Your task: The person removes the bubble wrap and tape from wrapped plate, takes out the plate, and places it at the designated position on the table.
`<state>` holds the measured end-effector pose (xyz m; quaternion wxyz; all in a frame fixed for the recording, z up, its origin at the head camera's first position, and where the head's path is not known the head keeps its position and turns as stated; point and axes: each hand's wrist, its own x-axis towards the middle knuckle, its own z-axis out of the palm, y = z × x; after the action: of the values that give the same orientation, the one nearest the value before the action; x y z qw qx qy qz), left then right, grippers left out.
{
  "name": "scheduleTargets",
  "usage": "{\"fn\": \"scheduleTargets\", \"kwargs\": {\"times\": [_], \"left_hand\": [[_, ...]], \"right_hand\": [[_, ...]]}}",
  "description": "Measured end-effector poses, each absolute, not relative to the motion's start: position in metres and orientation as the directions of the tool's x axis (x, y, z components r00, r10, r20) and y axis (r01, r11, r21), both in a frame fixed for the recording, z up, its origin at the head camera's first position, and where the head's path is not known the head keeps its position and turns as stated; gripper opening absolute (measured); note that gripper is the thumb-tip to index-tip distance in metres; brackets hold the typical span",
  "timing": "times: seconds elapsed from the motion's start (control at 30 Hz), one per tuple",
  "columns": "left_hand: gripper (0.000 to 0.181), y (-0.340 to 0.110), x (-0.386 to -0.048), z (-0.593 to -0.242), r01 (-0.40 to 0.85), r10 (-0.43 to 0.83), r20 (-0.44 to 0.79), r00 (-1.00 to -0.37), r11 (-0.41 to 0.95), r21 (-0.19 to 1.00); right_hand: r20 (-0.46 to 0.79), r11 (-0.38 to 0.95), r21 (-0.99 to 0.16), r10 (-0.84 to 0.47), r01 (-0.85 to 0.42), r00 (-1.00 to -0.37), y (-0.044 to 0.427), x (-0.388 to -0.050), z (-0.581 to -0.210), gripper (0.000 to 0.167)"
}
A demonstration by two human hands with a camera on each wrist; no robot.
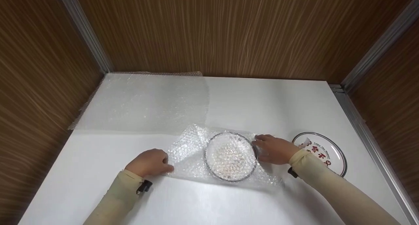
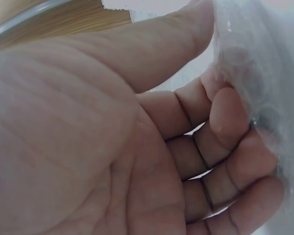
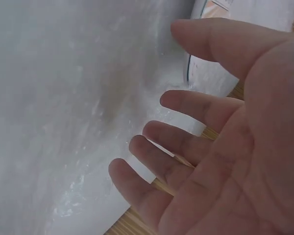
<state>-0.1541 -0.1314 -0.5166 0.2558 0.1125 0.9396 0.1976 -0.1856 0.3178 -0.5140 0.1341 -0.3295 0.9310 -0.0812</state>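
Observation:
A round dark-rimmed plate (image 1: 230, 157) lies under a sheet of bubble wrap (image 1: 190, 159) at the front middle of the table. My left hand (image 1: 151, 162) pinches the left edge of that sheet between thumb and curled fingers; the wrap (image 2: 255, 83) shows at the fingertips in the left wrist view. On the plate's right side my right hand (image 1: 275, 149) has its fingers spread and fairly straight, beside the rim and over the wrap. Whether its fingertips press the wrap is hard to tell. The pattern beneath the bubbles is blurred.
A second plate (image 1: 335, 153), dark-rimmed with red characters, lies at the right, partly behind my right forearm. More bubble wrap (image 1: 140, 102) is spread over the table's back left. Wood-grain panels (image 1: 209, 31) enclose the white table (image 1: 262, 100) at the back and sides.

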Motion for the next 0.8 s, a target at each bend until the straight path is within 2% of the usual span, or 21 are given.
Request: {"fn": "scheduleTargets", "kwargs": {"times": [0.17,0.27,0.43,0.53,0.63,0.8], "left_hand": [[0.028,-0.133,-0.156,-0.511,0.154,0.355,-0.438,-0.826,0.890,0.429],[0.020,-0.131,-0.160,-0.504,0.202,0.391,-0.426,-0.816,0.883,0.423],[0.004,-0.116,-0.172,-0.491,0.332,0.466,-0.312,-0.828,0.855,0.398],[0.012,-0.098,-0.179,-0.486,0.411,0.514,-0.218,-0.829,0.826,0.387],[0.021,-0.080,-0.182,-0.486,0.483,0.572,-0.152,-0.806,0.785,0.389],[0.029,-0.058,-0.183,-0.489,0.574,0.654,-0.108,-0.749,0.722,0.386]], "right_hand": [[-0.190,0.763,-0.241,-0.643,-0.600,-0.742,0.316,-0.190,-0.514,0.042],[-0.151,0.750,-0.240,-0.656,-0.616,-0.740,0.315,-0.192,-0.511,0.034],[-0.039,0.752,-0.219,-0.643,-0.621,-0.765,0.306,-0.201,-0.504,0.030],[-0.025,0.763,-0.264,-0.617,-0.591,-0.786,0.298,-0.211,-0.502,0.037],[-0.085,0.781,-0.331,-0.584,-0.530,-0.808,0.294,-0.224,-0.504,0.043],[-0.152,0.800,-0.376,-0.550,-0.467,-0.821,0.297,-0.243,-0.514,0.037]]}}
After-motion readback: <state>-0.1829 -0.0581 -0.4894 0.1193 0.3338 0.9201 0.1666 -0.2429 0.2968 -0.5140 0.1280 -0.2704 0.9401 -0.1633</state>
